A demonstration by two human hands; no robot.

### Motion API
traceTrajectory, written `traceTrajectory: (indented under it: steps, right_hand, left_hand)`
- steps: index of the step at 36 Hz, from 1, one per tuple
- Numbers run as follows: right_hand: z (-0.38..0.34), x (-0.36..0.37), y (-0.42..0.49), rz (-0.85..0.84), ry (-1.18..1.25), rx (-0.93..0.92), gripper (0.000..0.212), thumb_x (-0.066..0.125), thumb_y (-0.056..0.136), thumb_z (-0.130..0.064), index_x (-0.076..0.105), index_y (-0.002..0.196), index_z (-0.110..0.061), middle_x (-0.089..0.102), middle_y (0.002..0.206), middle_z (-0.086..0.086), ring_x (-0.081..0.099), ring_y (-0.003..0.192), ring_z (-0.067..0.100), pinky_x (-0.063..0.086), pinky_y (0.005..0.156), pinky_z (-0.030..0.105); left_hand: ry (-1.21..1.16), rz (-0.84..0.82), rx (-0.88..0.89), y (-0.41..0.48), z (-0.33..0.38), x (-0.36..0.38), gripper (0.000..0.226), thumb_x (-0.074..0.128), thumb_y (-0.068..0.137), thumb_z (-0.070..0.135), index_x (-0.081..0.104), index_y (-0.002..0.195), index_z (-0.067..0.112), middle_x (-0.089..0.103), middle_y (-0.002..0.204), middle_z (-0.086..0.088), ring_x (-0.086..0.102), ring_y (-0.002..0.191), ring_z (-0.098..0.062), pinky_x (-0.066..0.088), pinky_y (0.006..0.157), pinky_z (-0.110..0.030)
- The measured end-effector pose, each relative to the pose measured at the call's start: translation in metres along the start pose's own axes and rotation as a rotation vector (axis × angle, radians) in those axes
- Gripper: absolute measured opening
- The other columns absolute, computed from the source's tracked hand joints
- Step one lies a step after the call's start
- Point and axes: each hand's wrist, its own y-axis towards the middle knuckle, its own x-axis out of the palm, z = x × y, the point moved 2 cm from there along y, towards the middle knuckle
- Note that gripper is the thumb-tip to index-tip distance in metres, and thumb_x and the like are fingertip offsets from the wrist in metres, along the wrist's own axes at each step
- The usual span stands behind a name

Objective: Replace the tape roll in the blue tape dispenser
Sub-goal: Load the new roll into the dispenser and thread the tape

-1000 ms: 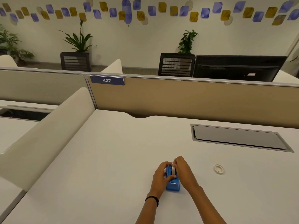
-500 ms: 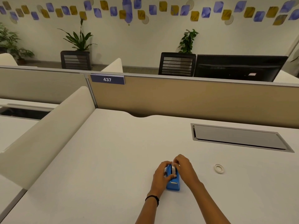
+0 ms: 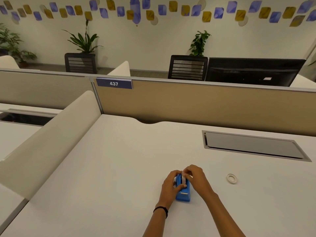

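The blue tape dispenser (image 3: 183,194) stands on the white desk (image 3: 111,177), its cutter end toward me. My left hand (image 3: 170,186) grips its left side, thumb across the top. A white tape roll (image 3: 184,179) sits in the dispenser's top slot. My right hand (image 3: 196,176) pinches that roll from above at the far end. A second, thin whitish tape ring (image 3: 232,178) lies flat on the desk to the right, apart from both hands.
A grey recessed cable hatch (image 3: 253,146) sits in the desk at the back right. A beige partition (image 3: 196,103) with a "437" label closes the far edge, and a cream divider (image 3: 51,134) runs along the left side.
My right hand's fingers have shifted up onto the top of the tape roll. The left thumb has slid over the dispenser. The dispenser has stayed in place.
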Motion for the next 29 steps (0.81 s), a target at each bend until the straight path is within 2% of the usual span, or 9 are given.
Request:
traceTrajectory:
  steps: [2, 5, 8, 11, 15, 20, 24, 26, 29]
  right_hand:
    - [0.001, 0.000, -0.001, -0.024, -0.034, 0.011, 0.017, 0.058, 0.087, -0.014, 0.065, 0.095, 0.000, 0.064, 0.101, 0.017, 0.062, 0.095, 0.032, 0.049, 0.085, 0.031]
    - [0.005, 0.002, -0.005, -0.007, -0.029, -0.015, 0.016, 0.056, 0.089, -0.013, 0.065, 0.093, -0.002, 0.064, 0.103, 0.014, 0.060, 0.091, 0.025, 0.040, 0.074, 0.015]
    - [0.011, 0.005, -0.016, -0.001, 0.031, -0.064, 0.017, 0.056, 0.088, -0.009, 0.063, 0.101, -0.001, 0.062, 0.108, 0.016, 0.059, 0.099, 0.027, 0.041, 0.079, 0.013]
    - [0.016, 0.008, -0.028, 0.010, 0.115, -0.059, 0.030, 0.056, 0.088, -0.007, 0.055, 0.117, -0.003, 0.058, 0.121, 0.015, 0.056, 0.108, 0.024, 0.041, 0.089, 0.011]
    - [0.019, 0.009, -0.030, 0.025, 0.087, -0.110, 0.025, 0.058, 0.086, -0.009, 0.061, 0.110, -0.005, 0.062, 0.114, 0.013, 0.057, 0.101, 0.015, 0.037, 0.081, -0.003]
    - [0.024, 0.012, -0.026, 0.016, 0.093, -0.123, 0.032, 0.060, 0.085, -0.010, 0.057, 0.116, -0.004, 0.059, 0.121, 0.013, 0.056, 0.108, 0.019, 0.034, 0.083, -0.004]
    - [0.020, 0.013, -0.028, 0.004, 0.054, -0.203, 0.037, 0.061, 0.085, -0.014, 0.054, 0.120, -0.008, 0.057, 0.125, 0.008, 0.053, 0.111, 0.013, 0.034, 0.093, 0.004]
    - [0.019, 0.014, -0.028, 0.013, 0.052, -0.230, 0.035, 0.061, 0.085, -0.014, 0.054, 0.119, -0.009, 0.058, 0.123, 0.007, 0.052, 0.107, 0.009, 0.033, 0.090, -0.002]
    - [0.020, 0.014, -0.027, 0.044, 0.040, -0.228, 0.028, 0.059, 0.086, -0.012, 0.059, 0.114, -0.006, 0.061, 0.118, 0.010, 0.058, 0.104, 0.014, 0.037, 0.085, -0.001]
  left_hand:
    - [-0.006, 0.004, 0.002, -0.001, 0.001, 0.000, 0.037, 0.069, 0.082, 0.023, 0.049, 0.111, 0.035, 0.056, 0.116, 0.012, 0.055, 0.110, -0.008, 0.045, 0.089, -0.010]
    - [-0.013, 0.009, 0.016, -0.001, 0.001, -0.001, 0.036, 0.068, 0.083, 0.023, 0.050, 0.109, 0.038, 0.057, 0.117, 0.010, 0.055, 0.110, -0.009, 0.047, 0.090, -0.014]
    - [-0.015, 0.020, 0.028, -0.001, 0.003, -0.002, 0.033, 0.067, 0.083, 0.026, 0.051, 0.108, 0.041, 0.057, 0.117, 0.010, 0.055, 0.110, -0.006, 0.047, 0.090, -0.013]
    - [-0.022, 0.016, 0.022, 0.000, 0.002, -0.002, 0.034, 0.066, 0.084, 0.027, 0.053, 0.115, 0.030, 0.057, 0.121, 0.005, 0.055, 0.113, -0.009, 0.047, 0.095, -0.016]
    - [-0.020, 0.000, 0.003, 0.000, 0.003, -0.002, 0.041, 0.066, 0.084, 0.025, 0.052, 0.122, 0.019, 0.055, 0.126, -0.001, 0.054, 0.117, -0.015, 0.047, 0.099, -0.024]
    - [0.001, -0.051, -0.004, 0.000, 0.001, -0.005, 0.047, 0.069, 0.082, 0.023, 0.050, 0.125, 0.019, 0.052, 0.128, 0.003, 0.050, 0.117, -0.009, 0.043, 0.096, -0.015]
    - [-0.003, -0.054, -0.007, 0.001, 0.002, -0.006, 0.042, 0.067, 0.083, 0.024, 0.051, 0.122, 0.020, 0.054, 0.126, 0.001, 0.052, 0.116, -0.011, 0.045, 0.095, -0.015]
    - [-0.012, -0.044, -0.016, 0.001, 0.002, -0.006, 0.043, 0.066, 0.083, 0.024, 0.051, 0.123, 0.017, 0.054, 0.126, -0.001, 0.052, 0.116, -0.012, 0.045, 0.096, -0.017]
    - [-0.018, -0.046, -0.019, 0.000, 0.002, -0.006, 0.043, 0.066, 0.083, 0.022, 0.052, 0.123, 0.016, 0.054, 0.126, 0.000, 0.053, 0.115, -0.012, 0.045, 0.094, -0.013]
